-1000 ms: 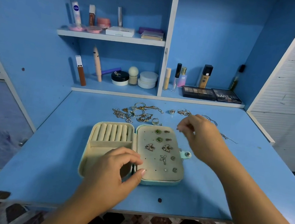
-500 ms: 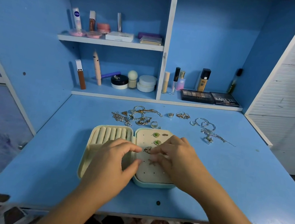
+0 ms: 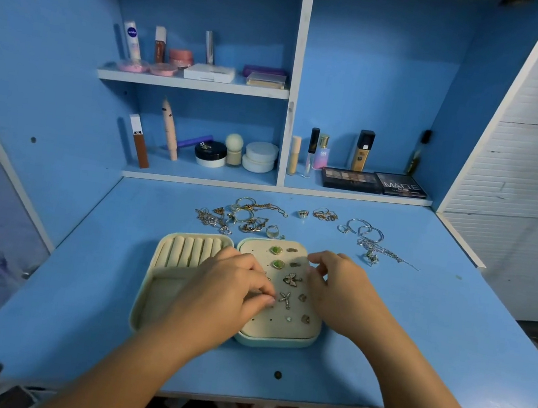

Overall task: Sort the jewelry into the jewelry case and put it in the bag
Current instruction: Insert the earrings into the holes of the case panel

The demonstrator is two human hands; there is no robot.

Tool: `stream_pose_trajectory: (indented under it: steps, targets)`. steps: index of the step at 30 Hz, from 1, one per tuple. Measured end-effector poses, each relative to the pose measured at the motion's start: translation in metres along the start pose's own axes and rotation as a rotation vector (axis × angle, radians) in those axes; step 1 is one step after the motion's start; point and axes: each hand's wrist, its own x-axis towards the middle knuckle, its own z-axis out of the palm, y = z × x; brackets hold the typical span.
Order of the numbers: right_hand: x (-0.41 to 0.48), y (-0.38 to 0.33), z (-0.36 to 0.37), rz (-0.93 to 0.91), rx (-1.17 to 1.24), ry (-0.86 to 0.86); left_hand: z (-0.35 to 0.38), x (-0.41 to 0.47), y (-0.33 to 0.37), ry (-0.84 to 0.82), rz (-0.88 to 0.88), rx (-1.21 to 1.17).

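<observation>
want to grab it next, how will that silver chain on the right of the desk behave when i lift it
The silver chain lies in a loose trail ending in a thin tail, so it will likely hang floppy and swing. It looks fine and light, so easy to lift but hard to pinch. Its upper end sits near the hoop earrings and might snag them.

Hidden and unclear parts

The left hand [image 3: 226, 287] covers the jewelry case [image 3: 276, 341] hinge and part of its left tray; whether its pinched fingertips hold anything is unclear. Tangled jewelry pile [image 3: 241, 215] pieces are indistinguishable.
</observation>
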Motion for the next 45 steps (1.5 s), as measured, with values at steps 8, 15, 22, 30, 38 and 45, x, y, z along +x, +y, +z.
stream_pose_trajectory:
  steps: [8,15,22,30,38,45]
  targets:
    - [0.016,-0.006,0.004,0.037,-0.003,-0.018,-0.001,-0.002,-0.005,0.075,-0.043,-0.025]
    - [0.032,-0.013,0.0,0.079,-0.023,-0.074,0.002,-0.001,-0.012,0.115,-0.029,-0.081]
    - [0.04,-0.015,-0.005,0.02,-0.023,-0.13,0.001,-0.01,-0.016,0.127,-0.008,-0.152]
    - [0.053,-0.013,-0.006,-0.016,-0.106,-0.195,-0.002,-0.017,-0.014,0.117,0.0,-0.098]
    - [0.064,-0.018,-0.007,-0.067,-0.12,-0.242,0.007,-0.017,-0.018,0.146,0.015,-0.053]
    - [0.068,-0.025,-0.005,0.063,-0.112,-0.193,0.01,-0.019,-0.017,0.213,0.028,-0.089]
